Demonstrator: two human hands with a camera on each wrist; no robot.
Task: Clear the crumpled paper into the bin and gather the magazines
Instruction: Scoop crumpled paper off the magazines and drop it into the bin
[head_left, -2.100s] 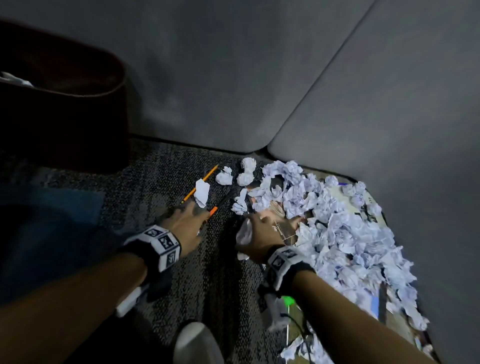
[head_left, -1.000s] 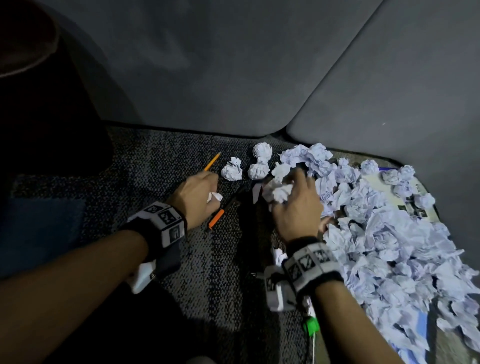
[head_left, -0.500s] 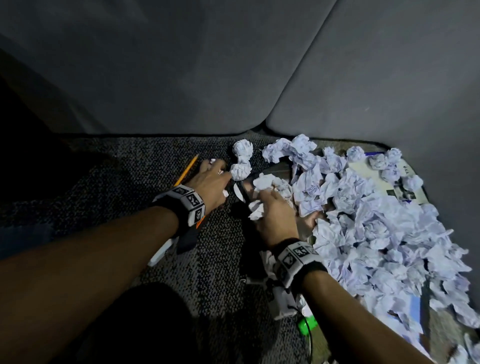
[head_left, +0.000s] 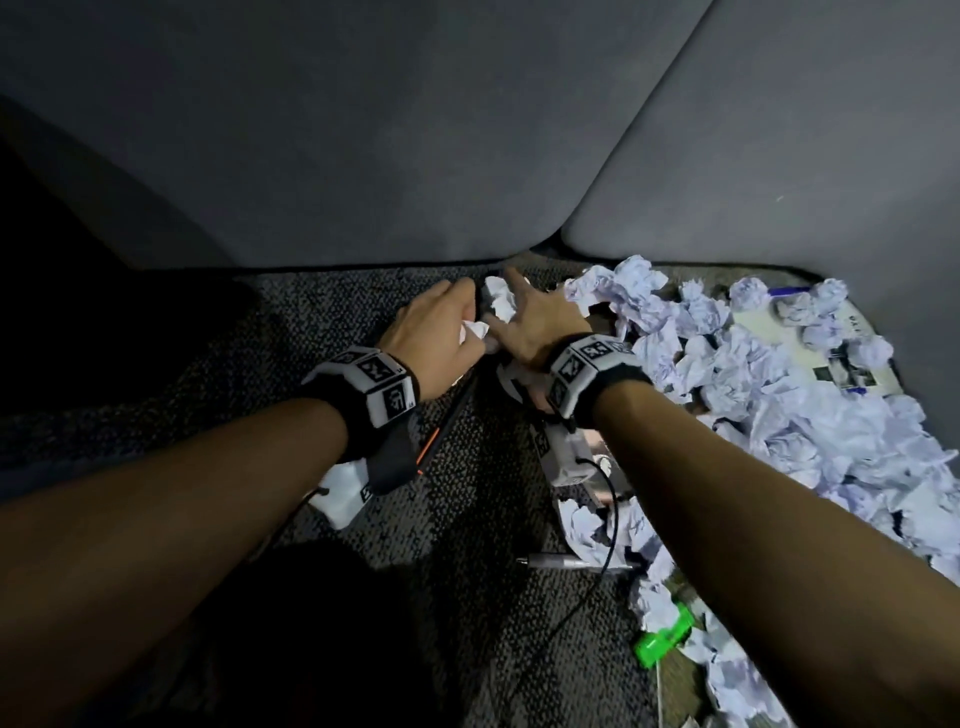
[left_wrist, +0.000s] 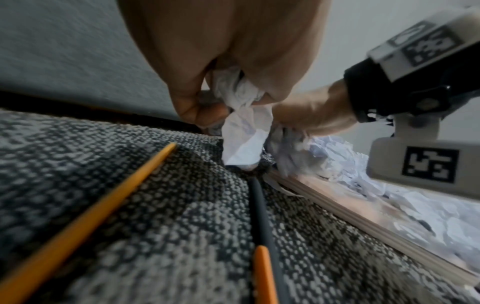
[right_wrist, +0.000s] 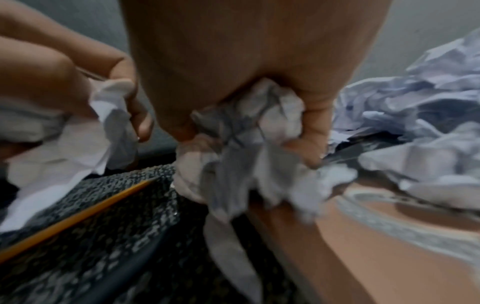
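Head view: left hand and right hand meet on the carpet, each clutching paper; the paper pile covers a magazine just right. Left wrist view: fingers curl round a wad beside a pencil. Right wrist view: fingers clench a bunch.

Pencil, pens, perhaps a highlighter
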